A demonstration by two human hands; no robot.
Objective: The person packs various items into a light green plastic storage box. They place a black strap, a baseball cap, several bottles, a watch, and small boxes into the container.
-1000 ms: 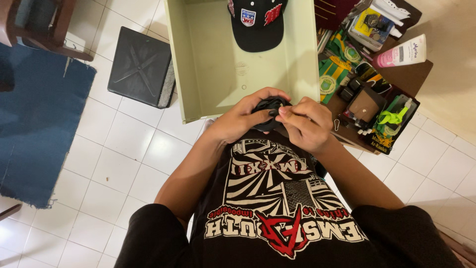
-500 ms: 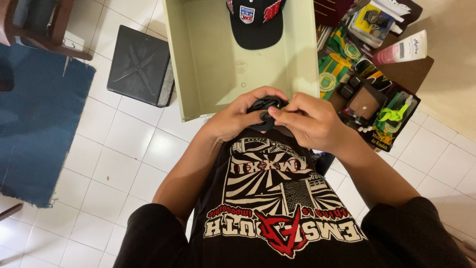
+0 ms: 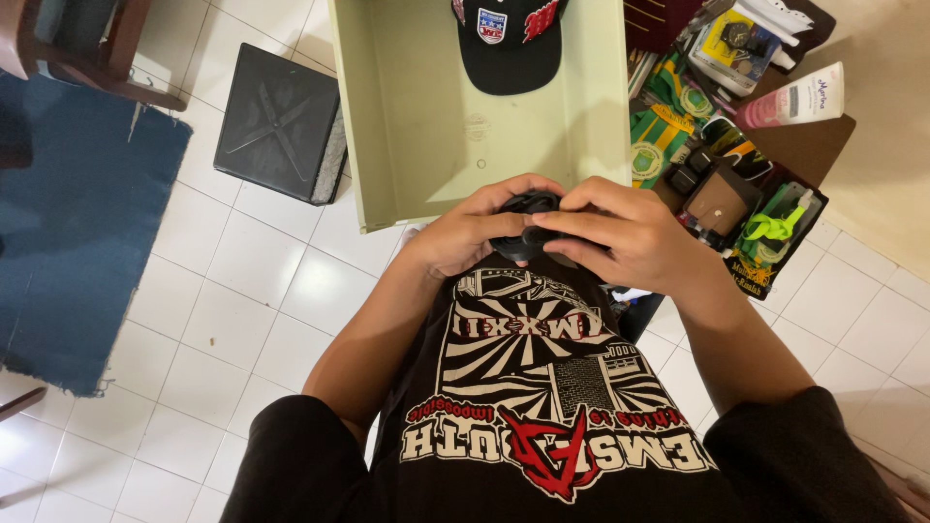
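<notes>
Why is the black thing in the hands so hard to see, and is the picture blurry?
Head view: sharp, not blurry. The black bundle is dark, mostly covered by the left hand and right hand, so its folds barely show. The white floor tiles shine softly; the drawer walls lean outward from wide-lens distortion.

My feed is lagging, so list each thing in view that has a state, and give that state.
Left hand: grip shut on the black bundle.
Right hand: grip shut on the same bundle.
Black bundle: balled up, held between both hands.
Green drawer: pulled out, open.
Black cap: lying in the drawer.
</notes>
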